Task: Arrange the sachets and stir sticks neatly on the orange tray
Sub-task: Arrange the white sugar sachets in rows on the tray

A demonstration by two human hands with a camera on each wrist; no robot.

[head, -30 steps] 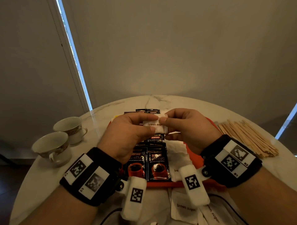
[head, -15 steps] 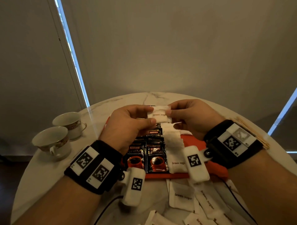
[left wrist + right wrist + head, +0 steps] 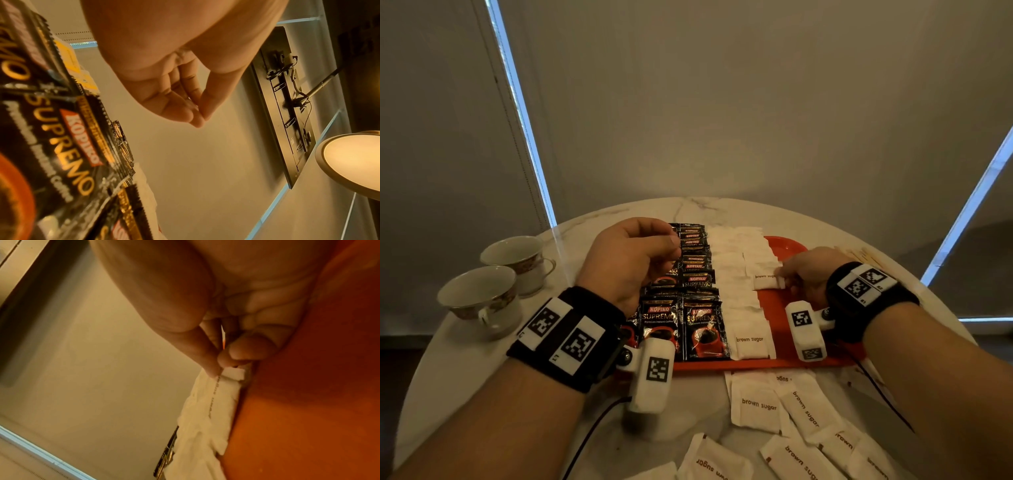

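Note:
The orange tray (image 3: 789, 247) holds two columns of black coffee sachets (image 3: 697, 274) and, to their right, overlapping white brown sugar sachets (image 3: 734, 274). My right hand (image 3: 780, 275) pinches one brown sugar sachet (image 3: 765, 281) by its right edge, low against the tray at the near end of the second white column. In the right wrist view, thumb and forefinger of that hand (image 3: 221, 368) grip the sachet (image 3: 222, 394) just over the tray (image 3: 308, 402). My left hand (image 3: 674, 245) hovers over the black sachets, curled and empty. In the left wrist view its thumb meets the fingertips of the left hand (image 3: 198, 113).
Several loose brown sugar sachets (image 3: 756, 404) lie on the marble table (image 3: 465, 359) in front of the tray. Wooden stir sticks (image 3: 859, 253) show behind my right wrist. Two teacups (image 3: 479, 301) stand at the left edge. A black cable runs from each wrist.
Both hands held one sachet in the air above the tray. The left hand has let go, and the right hand has carried the sachet down and to the right onto the tray.

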